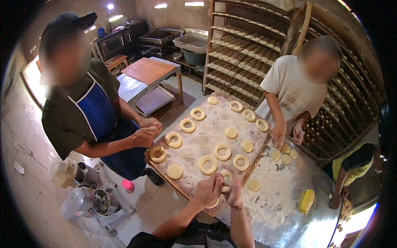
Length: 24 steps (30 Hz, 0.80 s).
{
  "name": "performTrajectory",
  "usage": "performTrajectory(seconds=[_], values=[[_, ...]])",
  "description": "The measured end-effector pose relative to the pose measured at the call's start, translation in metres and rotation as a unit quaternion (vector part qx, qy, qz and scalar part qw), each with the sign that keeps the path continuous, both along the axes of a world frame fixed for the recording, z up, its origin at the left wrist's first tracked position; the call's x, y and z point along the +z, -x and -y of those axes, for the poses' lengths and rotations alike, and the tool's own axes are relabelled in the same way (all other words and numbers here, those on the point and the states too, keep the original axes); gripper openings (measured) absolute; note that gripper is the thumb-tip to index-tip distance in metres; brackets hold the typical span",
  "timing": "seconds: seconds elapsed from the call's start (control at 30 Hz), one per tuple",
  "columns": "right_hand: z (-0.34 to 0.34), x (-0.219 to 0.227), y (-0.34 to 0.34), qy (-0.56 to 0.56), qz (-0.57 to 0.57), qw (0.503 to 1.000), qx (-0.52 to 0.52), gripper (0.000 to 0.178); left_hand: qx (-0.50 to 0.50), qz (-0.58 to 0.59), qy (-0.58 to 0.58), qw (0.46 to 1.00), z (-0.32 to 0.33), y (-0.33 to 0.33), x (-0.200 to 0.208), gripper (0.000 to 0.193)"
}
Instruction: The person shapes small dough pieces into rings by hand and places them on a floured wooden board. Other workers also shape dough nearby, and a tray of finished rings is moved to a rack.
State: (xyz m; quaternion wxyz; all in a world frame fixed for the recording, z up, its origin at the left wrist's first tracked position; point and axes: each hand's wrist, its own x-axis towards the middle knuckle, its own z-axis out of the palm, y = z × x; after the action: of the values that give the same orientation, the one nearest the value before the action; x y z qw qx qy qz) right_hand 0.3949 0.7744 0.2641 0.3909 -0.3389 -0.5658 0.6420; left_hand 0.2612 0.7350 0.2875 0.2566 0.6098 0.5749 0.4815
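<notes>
My left hand and my right hand are close together over the near end of a floured wooden board. Between them is a pale dough ring, gripped from both sides and partly covered by my fingers. Several other dough rings lie on the board, the nearest being a large ring just beyond my left hand and another ring past my right. Flat dough discs, such as one at the left edge, lie among them. Part of another dough piece shows beneath my left wrist.
A metal table with flour, dough discs and a yellow block adjoins the board on the right. One co-worker in a blue apron stands left, another in a white shirt right. Loaded racks and mixers surround us.
</notes>
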Motion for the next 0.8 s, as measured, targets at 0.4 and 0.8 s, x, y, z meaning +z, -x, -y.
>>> performTrajectory(seconds=[0.4, 0.8], values=[[-0.02, 0.011, 0.057, -0.105, 0.113, 0.988, -0.006, 0.062, 0.063, -0.062, 0.008, 0.996, -0.014, 0.049, -0.009, 0.03], [-0.029, 0.015, 0.088, 0.142, 0.131, 0.981, -0.026, 0.068, 0.113, 0.018, 0.249, 0.962, -0.027, 0.078, 0.01, 0.044]])
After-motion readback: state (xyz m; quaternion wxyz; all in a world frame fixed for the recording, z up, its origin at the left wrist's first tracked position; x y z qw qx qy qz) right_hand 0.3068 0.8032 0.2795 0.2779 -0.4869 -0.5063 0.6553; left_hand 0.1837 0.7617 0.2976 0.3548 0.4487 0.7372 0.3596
